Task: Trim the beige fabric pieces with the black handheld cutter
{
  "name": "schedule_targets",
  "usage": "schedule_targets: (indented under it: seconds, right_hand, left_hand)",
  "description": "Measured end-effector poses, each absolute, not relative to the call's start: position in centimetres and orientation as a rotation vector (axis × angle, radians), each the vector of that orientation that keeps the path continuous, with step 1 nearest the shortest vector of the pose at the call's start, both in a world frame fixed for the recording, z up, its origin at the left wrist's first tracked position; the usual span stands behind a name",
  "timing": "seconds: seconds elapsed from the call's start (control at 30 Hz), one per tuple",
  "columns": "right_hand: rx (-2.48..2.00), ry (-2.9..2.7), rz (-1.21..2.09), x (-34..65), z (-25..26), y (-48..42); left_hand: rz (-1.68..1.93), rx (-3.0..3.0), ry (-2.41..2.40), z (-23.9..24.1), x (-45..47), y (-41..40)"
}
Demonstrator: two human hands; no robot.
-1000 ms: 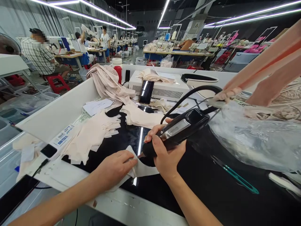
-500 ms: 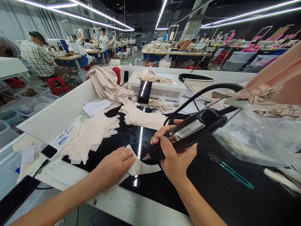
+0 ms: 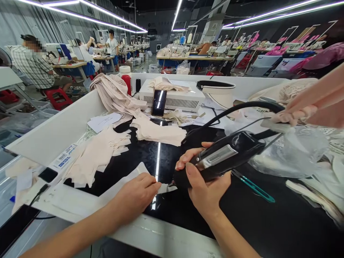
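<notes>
Both hands are kept low over a black tabletop (image 3: 285,222). By the right hand (image 3: 205,188), a black tool (image 3: 221,157) is gripped, with the fingers and thumb closed round its body and its tip pointed down to the left. By the left hand (image 3: 138,193), to the left of the black tool, a piece of pale cloth (image 3: 140,170) is covered; the fingers are bent and held together, but whether the cloth is pinched cannot be told. One end of that cloth is seen just beside the black tool's tip. Beyond the black tool, a phone (image 3: 159,102) is propped against a white box (image 3: 188,95). Stacked cloth pieces (image 3: 92,152) are laid well to the left of the black tool, and a clear plastic bag (image 3: 292,154) is seen to its right.
</notes>
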State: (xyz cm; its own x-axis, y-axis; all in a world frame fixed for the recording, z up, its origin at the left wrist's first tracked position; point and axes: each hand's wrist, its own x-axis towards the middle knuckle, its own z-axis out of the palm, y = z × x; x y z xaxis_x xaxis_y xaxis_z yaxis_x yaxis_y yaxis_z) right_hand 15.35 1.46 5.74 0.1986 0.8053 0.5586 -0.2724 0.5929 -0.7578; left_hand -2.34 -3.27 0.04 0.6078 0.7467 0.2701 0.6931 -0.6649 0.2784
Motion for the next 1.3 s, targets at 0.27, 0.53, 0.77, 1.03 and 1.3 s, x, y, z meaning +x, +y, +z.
schedule_targets:
  seconds: [0.27,0.53,0.77,1.03,1.3]
  right_hand:
    - [-0.553,-1.101,0.819,15.0,5.8,1.7]
    - [-0.553,-1.107,0.875,13.9,6.0,1.7]
    - [-0.563,-1.142,0.846,13.9,5.8,1.7]
    - [-0.551,-1.119,0.869,12.8,5.9,2.0]
    - [-0.541,-1.106,0.868,12.5,5.8,2.4]
  left_hand:
    - [0.628,2.635,1.198,-0.6,-3.0,-3.9]
    - [0.649,2.647,1.182,-0.4,-3.0,-3.9]
    - [0.618,2.620,1.194,-0.4,-2.9,-4.0]
    - [0.683,2.646,1.176,-0.8,-3.0,-4.0]
    - [0.720,2.654,1.223,-0.5,-2.9,-4.1]
